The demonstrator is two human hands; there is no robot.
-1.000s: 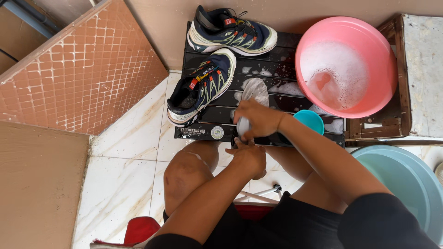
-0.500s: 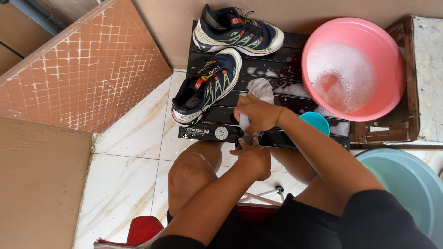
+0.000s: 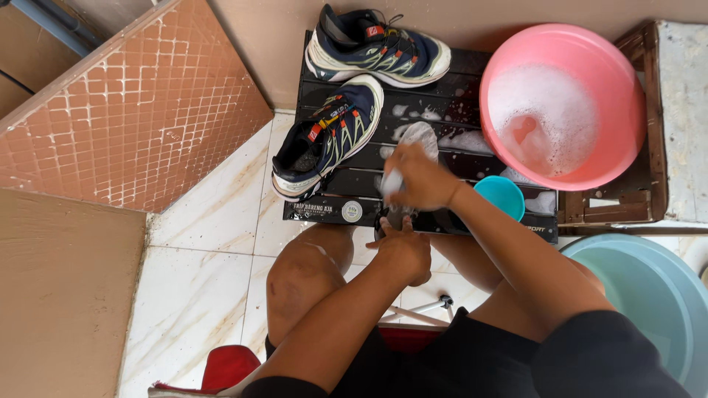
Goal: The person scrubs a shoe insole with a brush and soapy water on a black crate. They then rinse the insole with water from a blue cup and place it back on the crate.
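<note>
A grey insole (image 3: pixel 420 137), wet with foam, lies lengthwise on the black slatted table (image 3: pixel 457 88). My right hand (image 3: pixel 420 179) presses on its middle, fingers closed around a small pale object that looks like a brush; most of it is hidden. My left hand (image 3: pixel 404 252) grips the insole's near end at the table's front edge. Two navy sneakers with pale soles stand on the table. One sneaker (image 3: pixel 328 136) is just left of the insole, the other sneaker (image 3: pixel 376 48) is at the back.
A pink basin (image 3: pixel 627 125) with soapy water sits on the table's right part, with a small teal cup (image 3: pixel 501 195) in front of it. A large pale teal basin (image 3: pixel 649 295) stands on the floor at my right. A tiled panel (image 3: pixel 125 110) leans at the left. A wooden crate (image 3: pixel 656 184) is at the far right.
My right hand has shifted slightly along the insole. My left hand keeps its hold on the near end. The sneakers and basins have not moved.
</note>
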